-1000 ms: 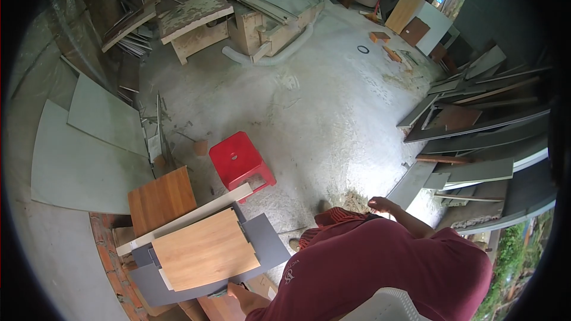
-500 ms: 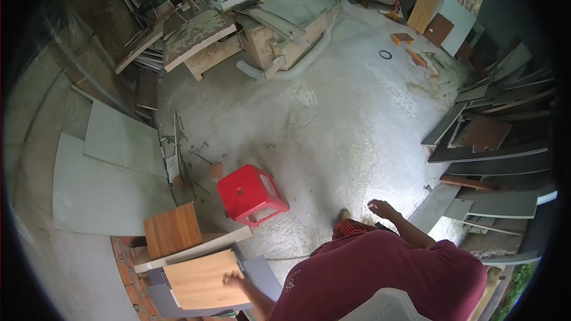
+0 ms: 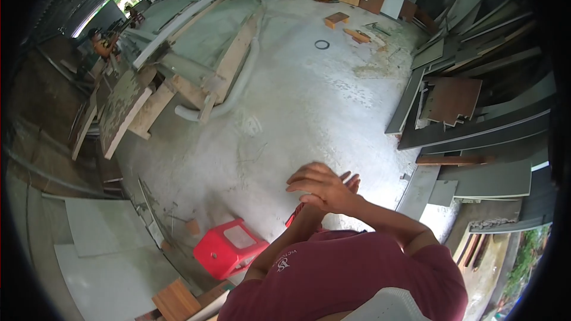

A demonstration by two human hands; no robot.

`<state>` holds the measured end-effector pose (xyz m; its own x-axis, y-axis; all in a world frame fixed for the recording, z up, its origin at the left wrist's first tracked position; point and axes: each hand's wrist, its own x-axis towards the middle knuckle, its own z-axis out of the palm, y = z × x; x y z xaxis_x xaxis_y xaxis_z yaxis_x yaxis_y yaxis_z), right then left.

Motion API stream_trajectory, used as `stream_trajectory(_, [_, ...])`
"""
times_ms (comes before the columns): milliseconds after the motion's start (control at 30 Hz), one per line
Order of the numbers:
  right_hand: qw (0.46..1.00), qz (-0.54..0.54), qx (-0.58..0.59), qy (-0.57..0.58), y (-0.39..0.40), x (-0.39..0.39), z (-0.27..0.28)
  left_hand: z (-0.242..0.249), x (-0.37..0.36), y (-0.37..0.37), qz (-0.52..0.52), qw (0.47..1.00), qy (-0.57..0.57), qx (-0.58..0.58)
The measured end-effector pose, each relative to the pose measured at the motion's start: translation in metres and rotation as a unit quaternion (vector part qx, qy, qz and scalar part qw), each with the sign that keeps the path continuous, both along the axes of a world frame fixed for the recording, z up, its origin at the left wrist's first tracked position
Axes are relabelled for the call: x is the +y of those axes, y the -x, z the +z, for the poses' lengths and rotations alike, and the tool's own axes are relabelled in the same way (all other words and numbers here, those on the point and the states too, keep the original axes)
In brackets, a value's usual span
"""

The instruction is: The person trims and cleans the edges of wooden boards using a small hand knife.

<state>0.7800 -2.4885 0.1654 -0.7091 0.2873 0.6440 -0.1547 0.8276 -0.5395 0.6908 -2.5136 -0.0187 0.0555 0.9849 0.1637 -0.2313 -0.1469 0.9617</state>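
Note:
Both of my hands are together in front of my chest, above the concrete floor (image 3: 285, 125). My right hand (image 3: 318, 183) lies across my left, its fingers spread and slightly bent toward the left. Behind it my left hand (image 3: 352, 182) shows only its outstretched fingertips; the palm is hidden. Neither hand shows anything in it. Nearest on the floor, below and left of my hands, is a red plastic stool (image 3: 217, 254).
Pale boards (image 3: 113, 273) and a wooden panel (image 3: 176, 300) lie at lower left. Stacked boards (image 3: 476, 137) line the right side. A bench with a white hose (image 3: 238, 92) stands ahead; a black ring (image 3: 322, 44) lies beyond. A person (image 3: 102, 44) sits far left.
My left hand has come up from over the light wooden board, and my right hand has moved left to meet it. The view has turned to the right and the stool now sits lower.

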Motion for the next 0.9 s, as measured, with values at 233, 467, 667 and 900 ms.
stream_trajectory(233, [0.845,-0.345,-0.363,0.190,-0.114,0.171,-0.283,0.004,0.120,0.167,0.104,0.778,0.197,-0.587])
stream_trajectory(467, [0.719,-0.356,-0.483,0.351,-0.207,0.277,-0.284,0.036,0.273,0.317,0.442,0.750,0.147,-0.471])
stream_trajectory(667, [0.779,-0.513,-0.156,0.326,-0.041,0.480,-0.077,0.093,0.505,0.258,0.205,0.970,0.085,0.102])
stream_trajectory(900, [0.810,-0.504,-0.139,0.266,0.012,0.700,-0.064,-0.034,0.716,0.253,0.050,0.907,0.212,0.361])
